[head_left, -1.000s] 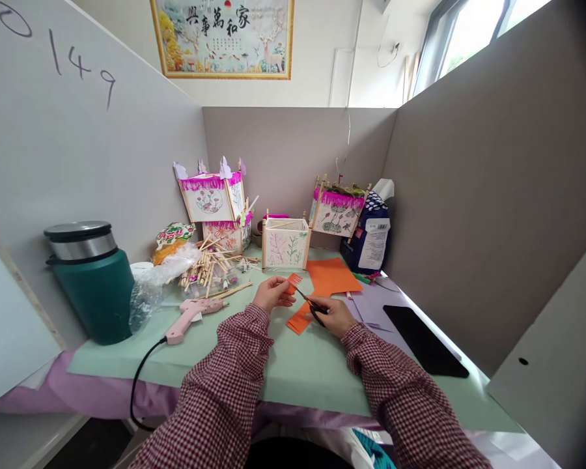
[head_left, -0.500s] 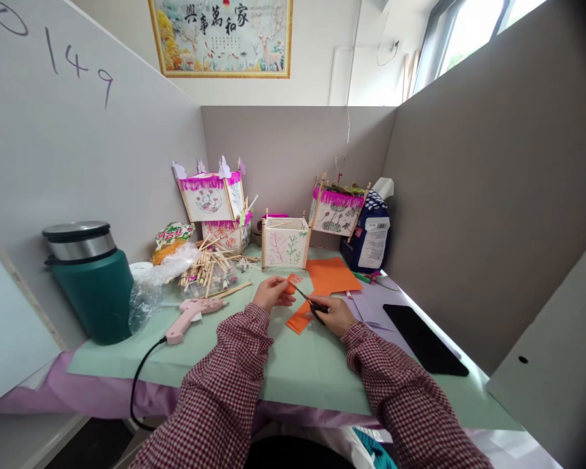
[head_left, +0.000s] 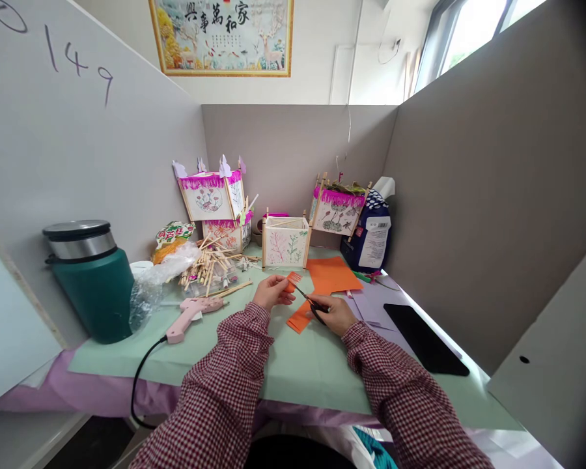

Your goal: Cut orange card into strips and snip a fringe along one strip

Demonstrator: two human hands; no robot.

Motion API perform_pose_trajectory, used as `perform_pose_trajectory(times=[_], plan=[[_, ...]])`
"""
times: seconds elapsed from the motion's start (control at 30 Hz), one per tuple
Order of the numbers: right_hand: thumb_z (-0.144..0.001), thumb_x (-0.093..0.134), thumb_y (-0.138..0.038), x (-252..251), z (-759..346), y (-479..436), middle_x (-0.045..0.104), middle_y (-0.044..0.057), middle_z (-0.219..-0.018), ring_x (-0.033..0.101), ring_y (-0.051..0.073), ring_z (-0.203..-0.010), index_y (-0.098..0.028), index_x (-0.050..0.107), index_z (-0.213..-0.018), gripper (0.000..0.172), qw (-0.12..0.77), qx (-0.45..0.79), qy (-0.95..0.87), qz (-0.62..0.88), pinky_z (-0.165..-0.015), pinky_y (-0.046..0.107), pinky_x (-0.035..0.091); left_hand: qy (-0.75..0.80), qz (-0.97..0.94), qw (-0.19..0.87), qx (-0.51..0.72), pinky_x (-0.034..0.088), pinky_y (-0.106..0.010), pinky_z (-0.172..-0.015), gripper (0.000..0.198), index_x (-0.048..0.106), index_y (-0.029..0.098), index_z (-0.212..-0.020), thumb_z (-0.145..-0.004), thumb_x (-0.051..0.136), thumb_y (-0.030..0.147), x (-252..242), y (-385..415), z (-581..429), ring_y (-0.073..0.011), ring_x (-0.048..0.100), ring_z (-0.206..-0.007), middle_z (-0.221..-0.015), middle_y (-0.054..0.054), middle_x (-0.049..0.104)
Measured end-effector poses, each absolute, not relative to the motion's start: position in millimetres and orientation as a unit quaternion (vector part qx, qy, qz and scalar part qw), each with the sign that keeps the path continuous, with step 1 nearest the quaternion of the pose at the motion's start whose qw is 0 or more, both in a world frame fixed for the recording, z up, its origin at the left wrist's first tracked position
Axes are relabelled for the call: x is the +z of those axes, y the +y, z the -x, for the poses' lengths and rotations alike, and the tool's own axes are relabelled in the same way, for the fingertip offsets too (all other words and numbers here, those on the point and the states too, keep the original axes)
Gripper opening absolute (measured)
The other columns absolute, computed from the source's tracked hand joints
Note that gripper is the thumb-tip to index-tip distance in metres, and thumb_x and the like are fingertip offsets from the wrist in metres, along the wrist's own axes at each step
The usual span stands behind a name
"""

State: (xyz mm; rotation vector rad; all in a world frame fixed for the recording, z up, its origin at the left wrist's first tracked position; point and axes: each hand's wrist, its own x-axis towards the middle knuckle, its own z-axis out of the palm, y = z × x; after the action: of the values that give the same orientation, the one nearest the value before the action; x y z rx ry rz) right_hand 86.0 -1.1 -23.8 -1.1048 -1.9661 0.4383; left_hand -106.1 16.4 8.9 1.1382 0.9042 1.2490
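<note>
Between the thumb and fingers of my left hand (head_left: 273, 292) is a small piece of orange paper (head_left: 293, 279), with narrow slits along its upper edge. My right hand (head_left: 336, 314) grips black-handled scissors (head_left: 318, 307), their blades pointing up and left to the paper's right side. Whether the blades are parted is too small to tell. Beneath the scissors, an orange paper strip (head_left: 299, 319) lies on the pale green table cover (head_left: 317, 371). A larger orange sheet (head_left: 333, 273) rests just behind my hands.
A pink glue gun (head_left: 188, 318) with a black cord lies left, near a green tumbler (head_left: 92, 286). Wooden sticks (head_left: 209, 264) are heaped behind it. Paper lanterns (head_left: 286, 242) stand at the back. A black flat slab (head_left: 424, 339) and lilac paper (head_left: 371, 309) lie right.
</note>
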Motion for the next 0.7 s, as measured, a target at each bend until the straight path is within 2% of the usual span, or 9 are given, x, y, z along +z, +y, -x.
perform_pose_trajectory(times=[0.7], plan=[[-0.068, 0.059, -0.02, -24.3, -88.4, 0.1, 0.068, 0.002, -0.096, 0.064, 0.018, -0.082, -0.024, 0.064, -0.103, 0.036, 0.417, 0.138, -0.787, 0.433, -0.074, 0.029, 0.051, 0.389, -0.483, 0.579, 0.529, 0.05, -0.024, -0.046, 0.021, 0.051, 0.013, -0.077, -0.072, 0.064, 0.029, 8.8, 16.3, 106.2, -0.0137, 0.062, -0.05, -0.064, -0.003, 0.063]])
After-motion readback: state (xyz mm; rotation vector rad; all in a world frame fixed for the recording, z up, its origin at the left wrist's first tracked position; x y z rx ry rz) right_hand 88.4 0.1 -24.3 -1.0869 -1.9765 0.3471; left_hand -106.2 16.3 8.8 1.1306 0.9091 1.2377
